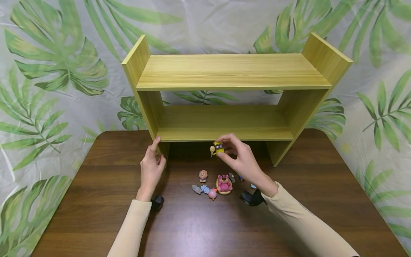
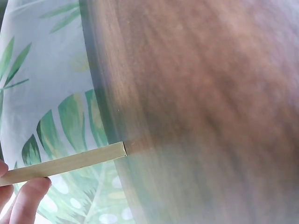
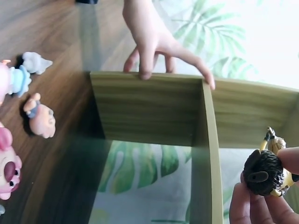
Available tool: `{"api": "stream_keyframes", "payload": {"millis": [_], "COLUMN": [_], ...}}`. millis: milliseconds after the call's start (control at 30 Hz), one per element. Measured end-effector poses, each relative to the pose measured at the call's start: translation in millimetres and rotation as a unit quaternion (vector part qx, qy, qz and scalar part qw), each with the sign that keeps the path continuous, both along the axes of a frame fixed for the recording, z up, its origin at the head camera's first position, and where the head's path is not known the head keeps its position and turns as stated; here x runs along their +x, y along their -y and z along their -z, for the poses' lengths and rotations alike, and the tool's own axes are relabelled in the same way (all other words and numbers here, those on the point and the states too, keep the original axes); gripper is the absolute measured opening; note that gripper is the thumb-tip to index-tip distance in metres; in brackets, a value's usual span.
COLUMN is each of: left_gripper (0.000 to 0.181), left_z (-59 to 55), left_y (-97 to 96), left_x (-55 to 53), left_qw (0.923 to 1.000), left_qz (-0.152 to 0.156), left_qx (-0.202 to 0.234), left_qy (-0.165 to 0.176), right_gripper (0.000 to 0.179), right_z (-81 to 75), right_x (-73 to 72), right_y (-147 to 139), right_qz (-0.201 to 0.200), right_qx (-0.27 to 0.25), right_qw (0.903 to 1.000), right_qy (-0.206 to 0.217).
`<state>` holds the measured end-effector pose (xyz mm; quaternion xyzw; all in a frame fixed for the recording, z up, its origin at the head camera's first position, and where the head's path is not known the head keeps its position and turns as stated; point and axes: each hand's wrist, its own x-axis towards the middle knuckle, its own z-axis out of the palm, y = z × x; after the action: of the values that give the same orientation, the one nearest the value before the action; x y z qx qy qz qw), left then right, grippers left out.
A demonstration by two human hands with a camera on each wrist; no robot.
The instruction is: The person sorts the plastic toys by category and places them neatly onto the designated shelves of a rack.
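My right hand [image 1: 242, 159] pinches a small yellow minion figurine [image 1: 219, 147] in front of the middle board of the wooden shelf [image 1: 224, 134]. The figurine has goggles and a pale piece at its side; the right wrist view shows its dark back [image 3: 264, 175] between thumb and fingers. My left hand [image 1: 152, 168] grips the front edge of the shelf's left side panel [image 2: 84, 158], thumb and fingers on either side of it. Below the hands lie a pink bear figurine [image 1: 224, 184] and a small peach-coloured figurine [image 1: 203, 175].
Several more small toys lie on the dark wooden table [image 1: 96, 200], among them a pink round one [image 1: 212, 193], a blue one [image 1: 204, 189] and a grey one [image 1: 196, 189]. The shelf's top board [image 1: 231, 69] stands above. A leaf-patterned cloth [image 1: 48, 107] hangs behind.
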<state>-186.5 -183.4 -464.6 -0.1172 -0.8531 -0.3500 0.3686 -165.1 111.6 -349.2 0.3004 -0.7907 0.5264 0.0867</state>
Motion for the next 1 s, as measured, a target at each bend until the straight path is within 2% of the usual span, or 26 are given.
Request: {"api": "stream_keyframes", "payload": {"millis": [1000], "left_gripper": [0.080], "left_z": [0.7], "left_y": [1.0], "left_x": [-0.9], "left_qw": [1.0000], "left_qz": [-0.005], "left_qx": [-0.001], "left_qy": [-0.006], "right_gripper": [0.039], "right_z": [-2.6], "right_x": [-32.5], "right_y": [46.8], "right_qz": [-0.029], "right_qx": [-0.055], "right_qw": [0.9979], "right_qy": [-0.018]}}
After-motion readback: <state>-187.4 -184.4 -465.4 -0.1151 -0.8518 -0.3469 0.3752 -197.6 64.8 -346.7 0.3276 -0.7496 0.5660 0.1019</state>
